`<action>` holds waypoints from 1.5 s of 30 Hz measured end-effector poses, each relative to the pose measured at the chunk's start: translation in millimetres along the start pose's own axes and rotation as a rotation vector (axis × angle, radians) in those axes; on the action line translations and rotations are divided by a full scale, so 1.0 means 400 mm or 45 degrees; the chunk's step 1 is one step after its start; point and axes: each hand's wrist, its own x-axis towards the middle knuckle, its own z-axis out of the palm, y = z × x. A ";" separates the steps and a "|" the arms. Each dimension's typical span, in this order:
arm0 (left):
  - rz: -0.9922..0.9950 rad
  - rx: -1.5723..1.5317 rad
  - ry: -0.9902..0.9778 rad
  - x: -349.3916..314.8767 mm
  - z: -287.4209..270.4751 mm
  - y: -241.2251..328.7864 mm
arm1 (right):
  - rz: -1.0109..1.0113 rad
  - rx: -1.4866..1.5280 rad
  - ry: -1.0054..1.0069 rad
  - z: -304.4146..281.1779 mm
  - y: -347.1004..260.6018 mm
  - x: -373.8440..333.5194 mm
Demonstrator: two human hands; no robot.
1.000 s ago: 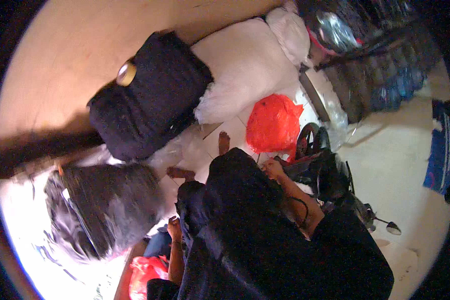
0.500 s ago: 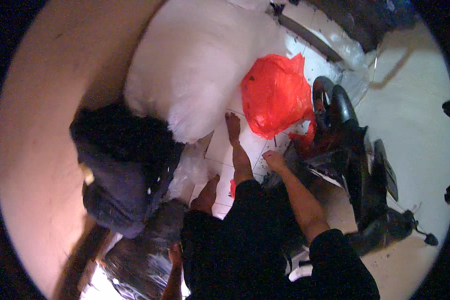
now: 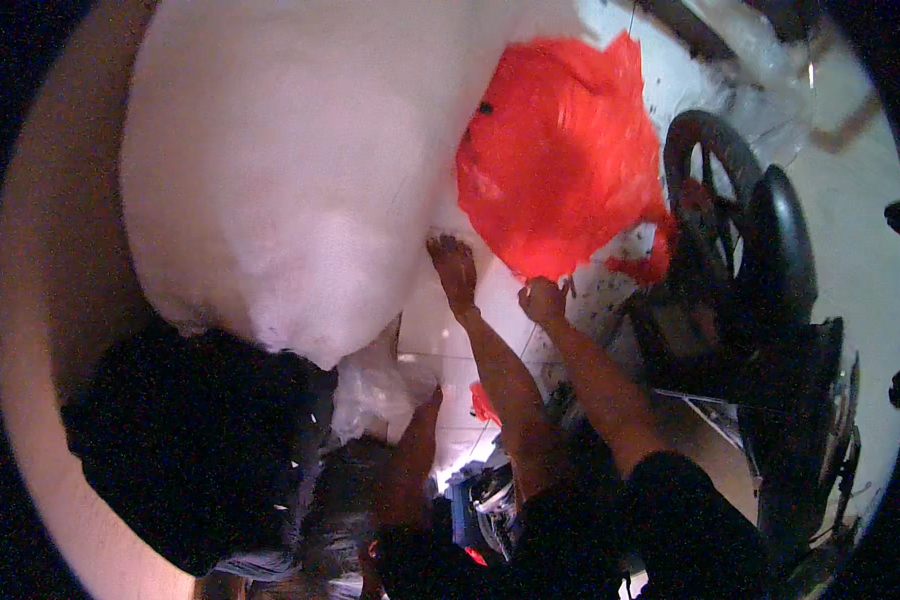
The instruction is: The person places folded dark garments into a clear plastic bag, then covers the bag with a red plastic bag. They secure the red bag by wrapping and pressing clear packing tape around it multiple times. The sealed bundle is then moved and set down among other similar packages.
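A red plastic bag (image 3: 565, 150), bulging and creased, sits on the tiled floor (image 3: 440, 340) at the upper centre of the frame. The person's right hand (image 3: 545, 302) reaches up to its lower edge, fingers curled against it; whether they grip the plastic I cannot tell. Only a sliver of the left hand (image 3: 373, 549) shows near the lower edge, too dark to tell how its fingers stand. A large white sack (image 3: 280, 170) fills the upper left beside the bag, above a black bundle (image 3: 200, 450) at lower left. A bare foot (image 3: 454, 268) rests between sack and right hand; a dark motorbike (image 3: 785, 250) stands at right.
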 end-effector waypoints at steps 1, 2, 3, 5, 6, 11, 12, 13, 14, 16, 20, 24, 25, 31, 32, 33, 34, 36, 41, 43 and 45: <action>0.082 -0.017 0.012 0.004 -0.011 0.040 | -0.027 0.236 0.083 -0.088 -0.073 -0.037; 0.179 -0.030 0.037 0.002 -0.030 0.092 | -0.251 0.340 0.089 -0.189 -0.153 -0.098; 0.278 -0.039 0.059 -0.007 -0.052 0.146 | -0.287 0.438 -0.121 -0.302 -0.236 -0.182; 0.568 -0.040 0.104 -0.037 -0.108 0.269 | -0.479 0.449 -0.509 -0.532 -0.404 -0.386; 0.764 -0.028 0.135 -0.059 -0.138 0.334 | -0.666 0.455 -0.705 -0.645 -0.483 -0.500; 1.818 0.745 0.593 -0.253 -0.279 0.615 | -1.251 0.453 -1.401 -1.111 -0.856 -1.013; 1.903 0.944 0.709 -0.296 -0.304 0.639 | -1.328 0.385 -1.436 -1.200 -0.915 -1.080; 1.919 0.848 0.688 -0.341 -0.357 0.637 | -1.362 0.202 -1.512 -1.290 -0.961 -1.144; 1.937 0.752 0.667 -0.381 -0.404 0.619 | -1.453 0.215 -1.315 -1.382 -0.989 -1.202; 1.580 0.287 0.276 -0.436 -0.530 0.553 | -1.219 0.126 -0.910 -1.557 -1.018 -1.284; 1.555 0.002 0.742 -0.572 -0.752 0.270 | -1.154 0.208 0.235 -1.704 -1.044 -1.463; 1.704 -0.195 0.802 -0.716 -0.855 0.118 | -1.342 0.067 0.594 -1.758 -1.171 -1.611; 1.458 -0.249 0.523 -0.758 -0.878 0.082 | -1.502 0.132 0.810 -1.801 -1.212 -1.636; 1.367 -0.830 1.851 -0.959 -1.062 -0.348 | -2.077 -0.034 0.833 -1.906 -1.384 -1.675; 1.379 -0.566 1.898 -0.987 -1.057 -0.447 | -2.075 -0.174 0.750 -1.898 -1.410 -1.694; 1.363 -0.313 1.915 -1.015 -1.045 -0.527 | -2.274 -0.385 0.570 -1.886 -1.430 -1.709; 1.286 -0.233 1.988 -1.046 -1.020 -0.601 | -2.425 -0.463 0.408 -1.861 -1.482 -1.722; 0.897 -0.134 2.106 -1.126 -0.997 -0.712 | -2.436 -0.414 0.443 -1.804 -1.593 -1.754; -0.226 0.052 2.497 -1.484 -1.062 -1.080 | -2.523 0.212 0.887 -1.665 -1.777 -1.908; 0.315 -0.443 3.217 -1.597 -0.957 -1.283 | -2.699 0.445 1.052 -1.583 -1.799 -2.029; -0.119 -0.046 3.396 -1.708 -0.759 -1.493 | -2.912 0.645 1.124 -1.460 -1.797 -2.155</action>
